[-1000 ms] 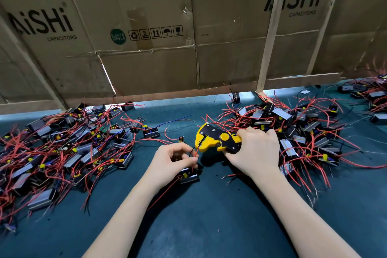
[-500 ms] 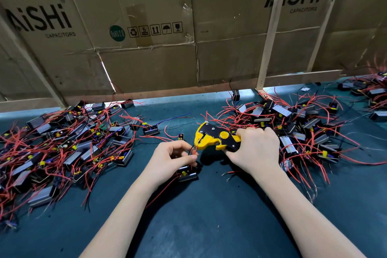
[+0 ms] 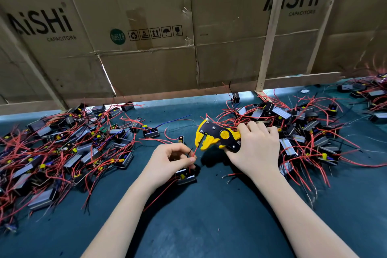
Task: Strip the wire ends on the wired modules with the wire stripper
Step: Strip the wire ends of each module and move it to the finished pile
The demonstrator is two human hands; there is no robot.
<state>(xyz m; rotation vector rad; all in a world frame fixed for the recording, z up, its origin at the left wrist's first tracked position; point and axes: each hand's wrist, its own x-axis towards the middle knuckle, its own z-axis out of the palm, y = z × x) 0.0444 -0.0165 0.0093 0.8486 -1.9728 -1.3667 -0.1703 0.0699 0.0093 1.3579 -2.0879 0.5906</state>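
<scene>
- a heap of wired modules with red leads covers the left of the dark green table
- the left hand has its fingers curled, pinching a red wire from the small module lying under it
- the wire tip sits at the open yellow jaws of the wire stripper
- the right hand is wrapped round the stripper's handles
- a second heap of modules lies just behind it

Your one head camera looks forward and down, close over the green table, with a cardboard wall just behind.
</scene>
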